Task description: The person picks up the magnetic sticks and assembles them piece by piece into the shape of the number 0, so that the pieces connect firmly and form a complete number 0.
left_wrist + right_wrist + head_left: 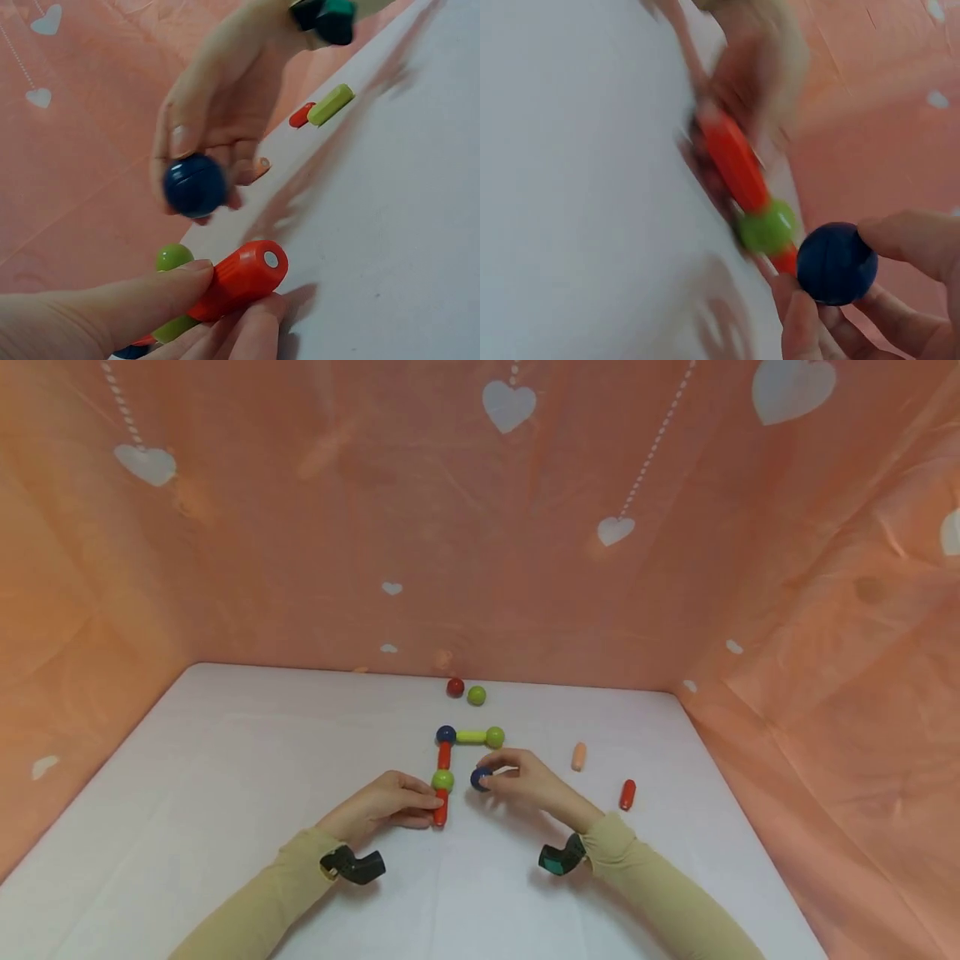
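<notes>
My left hand (381, 806) pinches the near red magnetic rod (244, 279) between thumb and fingers; the rod's bare end shows a silver disc. That rod joins a green ball (442, 780), followed by another red rod (444, 755) and a blue ball (446, 735). From there a yellow-green rod (472, 737) runs right to a second green ball (495, 737). A loose blue ball (837, 264) is held in the fingertips of my right hand (531, 781), just right of the chain and apart from it.
Behind the chain lie a red ball (455, 687) and a green ball (476, 695). Off to the right are a peach rod (579, 757) and a red rod (627, 795). A loose yellow-green rod (331, 104) shows in the left wrist view. Orange cloth (435, 610) encloses the white table (247, 727).
</notes>
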`<state>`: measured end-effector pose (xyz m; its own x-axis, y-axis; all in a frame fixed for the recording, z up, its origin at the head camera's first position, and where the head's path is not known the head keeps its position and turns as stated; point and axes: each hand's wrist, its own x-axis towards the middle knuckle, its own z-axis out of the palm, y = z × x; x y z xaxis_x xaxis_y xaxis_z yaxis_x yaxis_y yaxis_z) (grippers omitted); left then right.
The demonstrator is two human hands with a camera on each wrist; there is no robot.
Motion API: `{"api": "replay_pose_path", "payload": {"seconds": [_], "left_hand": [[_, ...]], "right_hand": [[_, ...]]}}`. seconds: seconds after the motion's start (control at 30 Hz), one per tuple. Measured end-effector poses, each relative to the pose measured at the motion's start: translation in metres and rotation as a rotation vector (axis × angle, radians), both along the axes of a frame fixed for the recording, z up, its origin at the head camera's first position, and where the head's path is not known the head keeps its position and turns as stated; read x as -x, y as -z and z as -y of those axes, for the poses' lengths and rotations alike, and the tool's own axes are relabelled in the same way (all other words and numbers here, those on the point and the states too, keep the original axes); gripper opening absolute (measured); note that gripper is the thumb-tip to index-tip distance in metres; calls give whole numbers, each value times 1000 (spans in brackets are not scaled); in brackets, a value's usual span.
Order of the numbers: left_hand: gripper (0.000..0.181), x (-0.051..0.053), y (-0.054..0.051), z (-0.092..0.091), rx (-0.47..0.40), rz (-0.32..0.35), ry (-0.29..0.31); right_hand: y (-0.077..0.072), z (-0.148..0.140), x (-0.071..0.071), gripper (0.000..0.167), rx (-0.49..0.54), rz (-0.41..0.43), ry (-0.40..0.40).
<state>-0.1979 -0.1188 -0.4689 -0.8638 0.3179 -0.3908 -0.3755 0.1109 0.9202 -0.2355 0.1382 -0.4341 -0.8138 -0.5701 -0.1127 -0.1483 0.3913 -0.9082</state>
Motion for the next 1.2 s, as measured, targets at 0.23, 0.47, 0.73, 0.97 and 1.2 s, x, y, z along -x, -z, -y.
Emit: {"api": "replay_pose_path", "payload": {"seconds": [0.23,0.47,0.73,0.97,1.2], "left_hand": [[28,-1,0,-1,4,-4,2],[28,1,0,2,-1,-25,21],[27,-1,-2,2,-13,-18,19],[27,0,-2,1,0,-26,12],[28,1,1,1,-1,-36,16]], "right_hand": [[15,9,-30,32,15,65,-91],[23,21,-41,25,40,127,-107],[28,35,-51,26,54,138,-40],[29,43,-56,31,57,122,15],[30,49,-59,35,53,69,61]]}}
